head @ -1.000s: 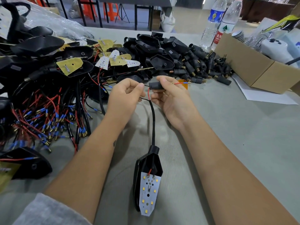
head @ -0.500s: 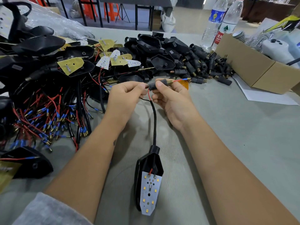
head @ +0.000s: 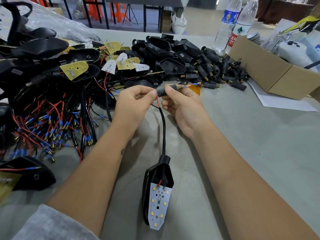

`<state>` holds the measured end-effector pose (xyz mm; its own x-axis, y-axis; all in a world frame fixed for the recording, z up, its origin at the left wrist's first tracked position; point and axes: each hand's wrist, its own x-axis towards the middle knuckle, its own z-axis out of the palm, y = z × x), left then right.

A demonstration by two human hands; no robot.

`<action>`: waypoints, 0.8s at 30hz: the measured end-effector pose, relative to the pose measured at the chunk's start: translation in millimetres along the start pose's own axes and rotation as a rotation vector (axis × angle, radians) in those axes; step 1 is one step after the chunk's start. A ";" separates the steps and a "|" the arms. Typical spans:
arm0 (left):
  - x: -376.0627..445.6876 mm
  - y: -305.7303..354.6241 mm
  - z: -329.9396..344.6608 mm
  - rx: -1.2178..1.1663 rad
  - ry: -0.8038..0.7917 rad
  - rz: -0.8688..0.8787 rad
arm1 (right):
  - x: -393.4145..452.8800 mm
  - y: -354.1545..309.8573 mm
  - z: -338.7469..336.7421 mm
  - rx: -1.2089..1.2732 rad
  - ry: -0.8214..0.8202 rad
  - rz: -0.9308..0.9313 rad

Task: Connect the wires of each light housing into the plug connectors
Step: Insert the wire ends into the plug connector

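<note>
A black light housing (head: pixel 156 177) with a white LED board (head: pixel 159 203) lies on the grey table near me. Its black cable (head: pixel 163 129) runs up to my hands. My right hand (head: pixel 181 108) pinches a black plug connector (head: pixel 162 91); a red wire with a blue sleeve and brass tip (head: pixel 192 85) sticks out of its threaded brass end. My left hand (head: pixel 135 104) pinches the red wire (head: pixel 158 101) at the connector's rear. A thin black wire hangs loose below my left fingers.
A heap of wired housings with red and black leads (head: pixel 52 115) fills the left. Empty housings and loose plug connectors (head: pixel 207 71) lie behind my hands. A cardboard box (head: pixel 270 71), white paper (head: pixel 280 101) and two water bottles (head: pixel 232 23) stand at the right.
The red wire has been pushed further through the connector, so more of its blue-sleeved tip sticks out at the right. Both hands stay in place.
</note>
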<state>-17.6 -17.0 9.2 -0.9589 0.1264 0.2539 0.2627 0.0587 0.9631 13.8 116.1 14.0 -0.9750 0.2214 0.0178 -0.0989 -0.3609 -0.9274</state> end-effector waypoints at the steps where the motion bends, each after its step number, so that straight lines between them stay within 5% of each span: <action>1: 0.8 -0.1 0.3 -0.005 0.002 -0.016 | 0.4 -0.1 -0.2 0.010 0.002 0.001; 24: -0.3 -2.3 0.3 0.050 -0.029 0.072 | -0.9 -0.4 0.7 -0.006 0.004 -0.006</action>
<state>-17.9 -16.9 6.9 -0.9341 0.1602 0.3190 0.3365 0.0975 0.9366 14.6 115.4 14.7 -0.9736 0.2272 0.0216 -0.1033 -0.3542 -0.9294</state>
